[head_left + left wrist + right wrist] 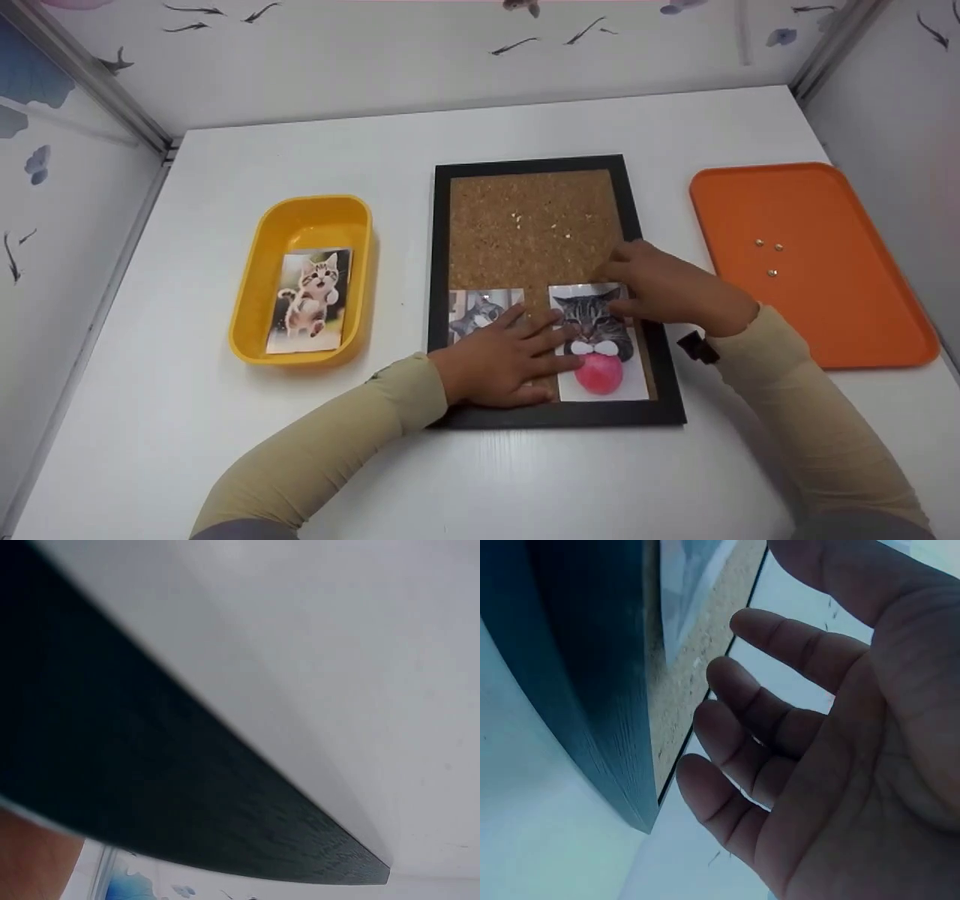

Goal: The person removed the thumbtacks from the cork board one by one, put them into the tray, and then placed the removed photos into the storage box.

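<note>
Left hand (502, 364) — fingers spread apart, palm down, resting across the near edges of two cat photos, gripping nothing. Right hand (667, 289) — fingers loosely bent, thumb apart from them, nothing seen between; set at the far right corner of the ball photo (598, 373), which lies on the near right of the cork board (495, 240). Judged step: settling that corner; best done with steady, light left-hand weight, the photo's edge squared to the frame, and fingertip pressure straight down, lest the paper slide or crease. Second photo (465, 319), near left of the cork, partly covered. Black frame (671, 375), around the cork. Three small gold pieces (772, 273), on the orange tray (847, 300), right. Kitten photo (311, 300), in the yellow tub (362, 225), left. White table (480, 472), beneath all.
</note>
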Demonstrator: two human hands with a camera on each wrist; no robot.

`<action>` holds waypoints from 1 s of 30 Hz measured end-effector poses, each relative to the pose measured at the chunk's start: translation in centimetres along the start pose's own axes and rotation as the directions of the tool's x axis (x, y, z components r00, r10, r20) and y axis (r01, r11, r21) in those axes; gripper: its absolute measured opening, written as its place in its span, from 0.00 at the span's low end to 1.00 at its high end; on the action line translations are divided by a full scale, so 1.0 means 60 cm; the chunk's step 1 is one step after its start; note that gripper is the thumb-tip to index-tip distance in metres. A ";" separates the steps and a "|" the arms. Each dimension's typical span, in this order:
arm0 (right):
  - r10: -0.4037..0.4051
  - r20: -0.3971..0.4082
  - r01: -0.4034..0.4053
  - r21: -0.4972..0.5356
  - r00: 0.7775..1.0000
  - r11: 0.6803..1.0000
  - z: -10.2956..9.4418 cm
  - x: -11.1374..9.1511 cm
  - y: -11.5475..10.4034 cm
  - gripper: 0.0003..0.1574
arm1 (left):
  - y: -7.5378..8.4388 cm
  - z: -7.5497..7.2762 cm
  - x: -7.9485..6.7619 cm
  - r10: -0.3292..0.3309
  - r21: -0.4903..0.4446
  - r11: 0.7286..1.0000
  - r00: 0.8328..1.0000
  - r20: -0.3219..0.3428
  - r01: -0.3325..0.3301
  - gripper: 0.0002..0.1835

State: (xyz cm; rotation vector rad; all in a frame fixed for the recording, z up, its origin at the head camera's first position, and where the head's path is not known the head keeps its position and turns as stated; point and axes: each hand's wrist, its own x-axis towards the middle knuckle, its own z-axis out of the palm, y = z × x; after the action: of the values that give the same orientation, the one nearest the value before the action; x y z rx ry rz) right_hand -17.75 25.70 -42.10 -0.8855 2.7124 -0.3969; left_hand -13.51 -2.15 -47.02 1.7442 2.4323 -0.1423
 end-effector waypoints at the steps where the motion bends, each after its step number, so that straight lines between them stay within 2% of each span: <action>1: 0.007 0.004 -0.007 -0.012 1.000 1.000 0.002 0.000 -0.001 0.21 | 0.000 0.000 0.000 0.000 0.000 1.000 1.000 0.002 0.000 0.33; 7: 0.018 -0.009 -0.018 -0.005 1.000 1.000 0.003 -0.005 -0.001 0.18 | 0.000 0.001 0.000 -0.002 -0.009 1.000 1.000 0.004 0.002 0.33; 15: 0.067 0.017 -0.066 -0.021 0.998 0.998 0.007 -0.006 -0.001 0.25 | -0.001 0.001 0.000 0.000 0.018 1.000 1.000 -0.004 0.000 0.33; 21: 0.053 -0.017 -0.053 -0.016 0.998 0.998 0.007 -0.012 -0.004 0.24 | -0.001 0.004 0.002 -0.002 0.030 1.000 1.000 0.001 0.002 0.33; 30: 0.008 -0.009 -0.007 0.099 1.000 0.995 0.004 -0.030 -0.017 0.23 | -0.001 0.005 0.002 -0.008 -0.012 1.000 1.000 0.014 0.008 0.34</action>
State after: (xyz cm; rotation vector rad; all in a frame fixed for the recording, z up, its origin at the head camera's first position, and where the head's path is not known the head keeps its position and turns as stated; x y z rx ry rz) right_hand -15.74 25.94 -41.69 -0.8489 2.6778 -0.5297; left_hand -13.59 -2.10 -47.36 1.7229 2.4253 -0.1398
